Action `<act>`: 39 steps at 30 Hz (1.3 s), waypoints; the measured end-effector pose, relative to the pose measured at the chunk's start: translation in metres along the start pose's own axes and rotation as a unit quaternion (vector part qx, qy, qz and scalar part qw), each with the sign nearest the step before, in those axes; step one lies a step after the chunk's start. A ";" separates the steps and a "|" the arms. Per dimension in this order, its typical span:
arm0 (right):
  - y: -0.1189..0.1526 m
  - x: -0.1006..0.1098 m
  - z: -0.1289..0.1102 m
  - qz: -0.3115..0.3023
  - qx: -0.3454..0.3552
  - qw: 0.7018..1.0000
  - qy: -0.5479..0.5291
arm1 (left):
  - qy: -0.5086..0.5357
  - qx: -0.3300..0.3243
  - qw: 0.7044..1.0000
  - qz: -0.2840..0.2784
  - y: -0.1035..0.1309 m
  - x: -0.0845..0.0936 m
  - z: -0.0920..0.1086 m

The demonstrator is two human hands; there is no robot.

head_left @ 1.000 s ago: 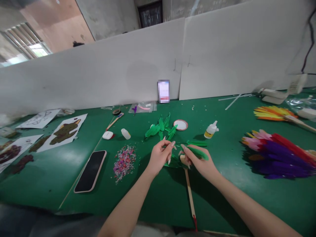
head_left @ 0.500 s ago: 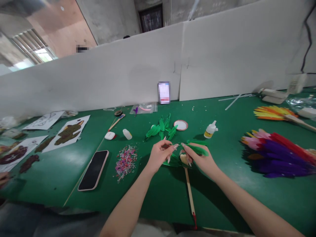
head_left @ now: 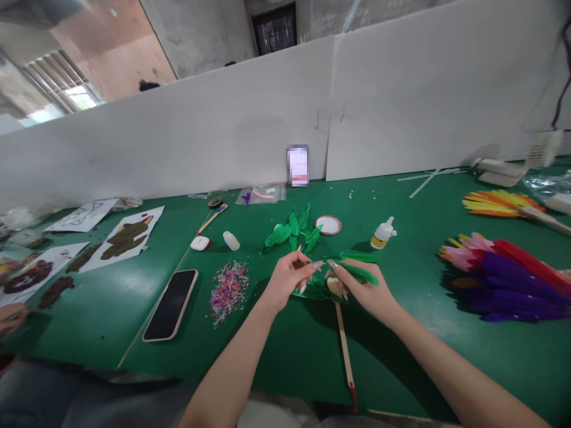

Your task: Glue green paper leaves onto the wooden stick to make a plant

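Over the table's middle, my left hand [head_left: 288, 279] and my right hand [head_left: 366, 291] nearly meet at the fingertips. A green feather [head_left: 364, 274] lies in the right hand, its base pinched between thumb and forefinger. The left thumb and forefinger are pressed together; whatever they pinch is too small to make out. Beneath the hands lies a fan with a wooden handle [head_left: 343, 345], green feathers [head_left: 310, 291] at its head and a red cord at its lower end. Just beyond is a pile of loose green feathers [head_left: 294, 229], with a white round lid [head_left: 329, 224] beside it.
A glue bottle [head_left: 382, 233] stands at right, before purple, red and pink feathers [head_left: 499, 279]. At left are colourful bits [head_left: 229, 291], a dark phone [head_left: 171, 305] and a small white bottle [head_left: 231, 241]. Another person's hand [head_left: 12, 320] rests at the far left edge.
My hands stay close together, and the green feather in the right hand has tilted slightly. The other person's hand at the far left has come further into view.
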State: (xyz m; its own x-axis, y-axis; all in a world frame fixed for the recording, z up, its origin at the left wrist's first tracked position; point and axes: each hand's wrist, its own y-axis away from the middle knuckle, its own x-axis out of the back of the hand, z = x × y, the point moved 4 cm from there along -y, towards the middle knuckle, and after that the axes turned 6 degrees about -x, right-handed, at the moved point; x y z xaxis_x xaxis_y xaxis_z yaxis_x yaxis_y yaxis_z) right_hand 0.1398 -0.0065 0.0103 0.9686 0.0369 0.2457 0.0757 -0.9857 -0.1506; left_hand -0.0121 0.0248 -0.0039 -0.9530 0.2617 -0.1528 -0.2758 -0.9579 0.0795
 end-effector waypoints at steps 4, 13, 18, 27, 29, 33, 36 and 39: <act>0.001 0.000 -0.002 -0.011 0.012 1.000 0.002 | 0.034 0.022 0.999 -0.024 0.001 0.001 -0.002; 0.002 0.003 -0.008 -0.003 0.034 0.999 0.032 | -0.046 0.042 0.991 -0.120 0.006 -0.002 0.000; 0.003 0.000 -0.010 -0.002 0.045 0.998 0.047 | -0.196 -0.052 0.971 -0.128 0.006 -0.002 0.010; 0.000 0.013 -0.007 0.060 0.016 0.998 0.004 | -0.230 -0.066 0.964 -0.112 0.005 0.005 0.016; 0.000 0.013 -0.006 0.062 0.010 0.998 -0.016 | -0.204 -0.062 0.969 -0.123 0.006 0.006 0.018; 0.000 0.010 -0.002 0.052 -0.001 0.997 -0.053 | -0.192 -0.095 0.973 -0.083 0.003 0.017 0.026; 0.000 0.008 0.002 0.049 -0.018 0.995 -0.079 | -0.284 -0.157 0.946 0.020 0.000 0.039 0.035; -0.001 0.007 0.005 0.056 -0.046 0.992 -0.103 | -0.440 -0.162 0.879 0.089 0.000 0.065 0.042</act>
State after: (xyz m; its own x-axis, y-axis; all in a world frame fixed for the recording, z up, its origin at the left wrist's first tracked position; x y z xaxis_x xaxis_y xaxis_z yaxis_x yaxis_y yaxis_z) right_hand 0.1478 -0.0045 0.0070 0.9982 -0.0505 0.0308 -0.0481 -0.9960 -0.0755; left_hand -0.0792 0.0466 0.0274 -0.7445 -0.0412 0.6664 -0.1989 -0.9391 -0.2803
